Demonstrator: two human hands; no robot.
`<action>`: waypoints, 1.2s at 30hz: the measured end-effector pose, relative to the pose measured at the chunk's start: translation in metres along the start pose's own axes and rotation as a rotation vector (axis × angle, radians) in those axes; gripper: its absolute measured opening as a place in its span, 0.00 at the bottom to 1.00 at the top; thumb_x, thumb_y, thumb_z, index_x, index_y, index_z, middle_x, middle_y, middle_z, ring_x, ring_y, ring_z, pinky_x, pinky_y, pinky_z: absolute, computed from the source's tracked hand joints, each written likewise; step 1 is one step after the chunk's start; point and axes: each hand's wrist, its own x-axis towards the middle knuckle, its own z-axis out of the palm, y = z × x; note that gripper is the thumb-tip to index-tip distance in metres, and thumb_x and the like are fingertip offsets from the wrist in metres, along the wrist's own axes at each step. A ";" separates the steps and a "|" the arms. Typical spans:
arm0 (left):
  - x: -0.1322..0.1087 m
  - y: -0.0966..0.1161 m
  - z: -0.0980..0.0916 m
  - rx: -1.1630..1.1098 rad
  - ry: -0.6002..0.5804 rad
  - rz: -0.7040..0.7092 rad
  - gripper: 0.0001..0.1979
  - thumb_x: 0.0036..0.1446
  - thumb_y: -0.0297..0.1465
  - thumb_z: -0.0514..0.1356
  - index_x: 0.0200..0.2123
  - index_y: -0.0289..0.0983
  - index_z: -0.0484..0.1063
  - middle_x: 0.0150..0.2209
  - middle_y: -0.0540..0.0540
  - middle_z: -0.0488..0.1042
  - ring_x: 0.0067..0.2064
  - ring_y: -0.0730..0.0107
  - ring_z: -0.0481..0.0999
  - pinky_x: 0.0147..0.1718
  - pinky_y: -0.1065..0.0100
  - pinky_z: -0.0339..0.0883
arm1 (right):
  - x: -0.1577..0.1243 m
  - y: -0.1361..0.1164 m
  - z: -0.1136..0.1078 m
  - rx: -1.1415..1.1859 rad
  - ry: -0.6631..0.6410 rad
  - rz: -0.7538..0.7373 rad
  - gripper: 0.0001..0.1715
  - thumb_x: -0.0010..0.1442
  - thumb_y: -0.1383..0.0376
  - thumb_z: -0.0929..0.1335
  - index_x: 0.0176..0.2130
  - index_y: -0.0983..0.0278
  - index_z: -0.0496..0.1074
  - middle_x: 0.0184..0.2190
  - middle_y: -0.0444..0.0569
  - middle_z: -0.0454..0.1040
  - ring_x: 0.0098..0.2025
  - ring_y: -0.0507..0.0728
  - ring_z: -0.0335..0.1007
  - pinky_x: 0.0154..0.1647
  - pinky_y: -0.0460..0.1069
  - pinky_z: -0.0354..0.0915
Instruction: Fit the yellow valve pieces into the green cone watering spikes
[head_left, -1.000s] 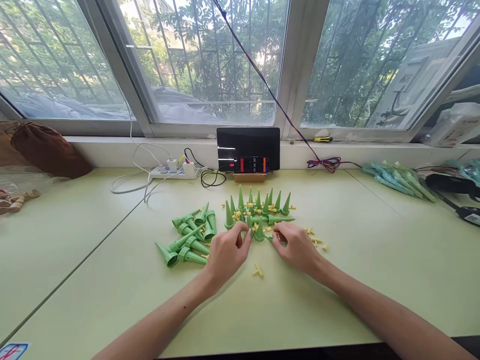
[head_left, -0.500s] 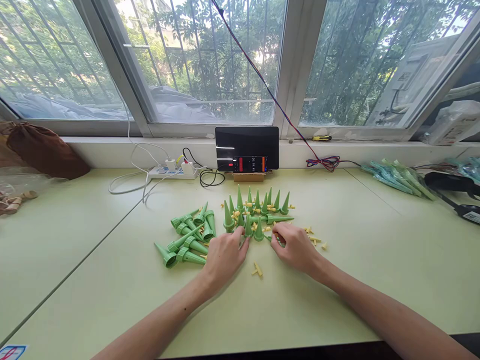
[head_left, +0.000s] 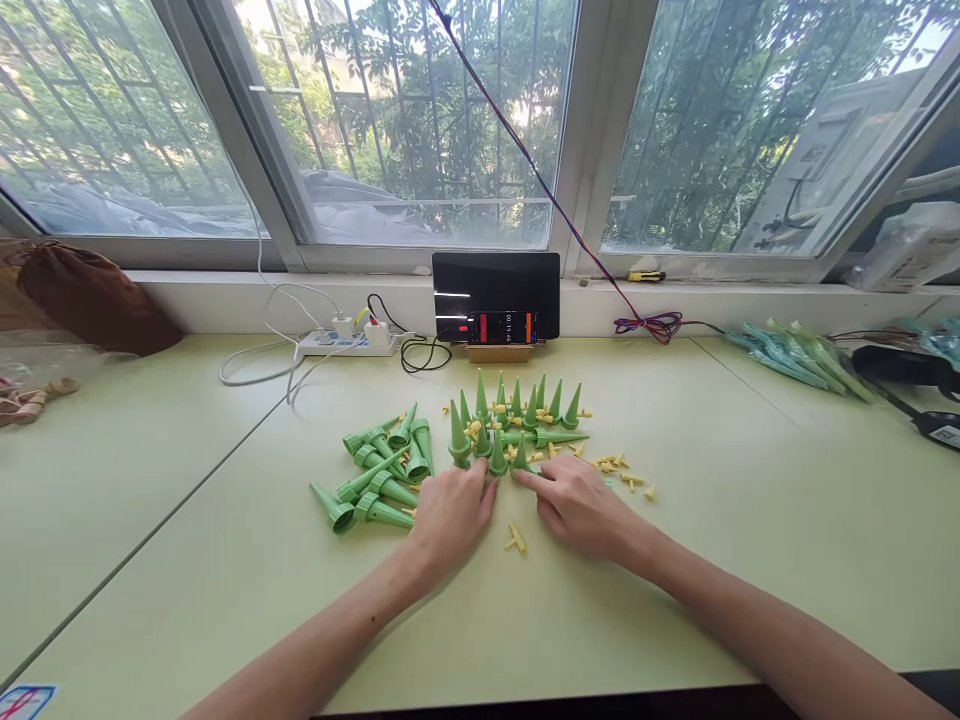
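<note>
Several green plastic cone-shaped spikes with ribbed collars stand upright in a cluster on the table, small yellow T-shaped plastic pieces among them. My left hand (head_left: 452, 507) rests beside the near-left of this cluster, its index finger by the base of an upright green spike (head_left: 498, 455) and its thumb apart from it; the other fingers are hidden. My right hand (head_left: 577, 503) has its index finger stretched out to the base of the front spike (head_left: 521, 452), with nothing visible held. One yellow T-shaped piece (head_left: 516, 538) lies between my hands.
More green spikes (head_left: 384, 508) lie in a loose pile left of my left hand. Loose yellow pieces (head_left: 631, 480) are scattered right of the cluster. Behind stand a phone (head_left: 506, 328) and a black tablet (head_left: 495, 285). A power strip (head_left: 349, 343) with cables sits at back left.
My right hand has moved slightly left, from a pinch near the table to an outstretched index finger at the front spike's base. My left hand stays almost in place.
</note>
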 end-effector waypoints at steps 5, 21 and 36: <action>-0.001 0.000 0.001 -0.023 0.000 0.010 0.13 0.69 0.33 0.51 0.37 0.37 0.73 0.29 0.41 0.80 0.33 0.53 0.81 0.27 0.67 0.57 | 0.001 0.004 0.002 -0.030 -0.005 0.049 0.22 0.63 0.74 0.62 0.52 0.66 0.76 0.29 0.50 0.69 0.32 0.58 0.62 0.37 0.52 0.58; -0.002 -0.001 0.005 -0.114 0.071 0.067 0.14 0.69 0.34 0.52 0.33 0.38 0.73 0.26 0.44 0.79 0.30 0.58 0.79 0.27 0.67 0.55 | 0.001 0.002 0.003 -0.006 0.054 0.096 0.11 0.64 0.73 0.63 0.33 0.63 0.70 0.27 0.47 0.68 0.31 0.56 0.63 0.33 0.50 0.56; -0.008 0.000 0.012 -0.359 0.408 0.472 0.20 0.67 0.32 0.54 0.21 0.39 0.63 0.15 0.54 0.62 0.17 0.75 0.62 0.21 0.67 0.48 | 0.000 0.003 0.007 0.030 -0.010 0.054 0.15 0.70 0.68 0.64 0.29 0.61 0.63 0.27 0.46 0.67 0.30 0.56 0.62 0.33 0.50 0.58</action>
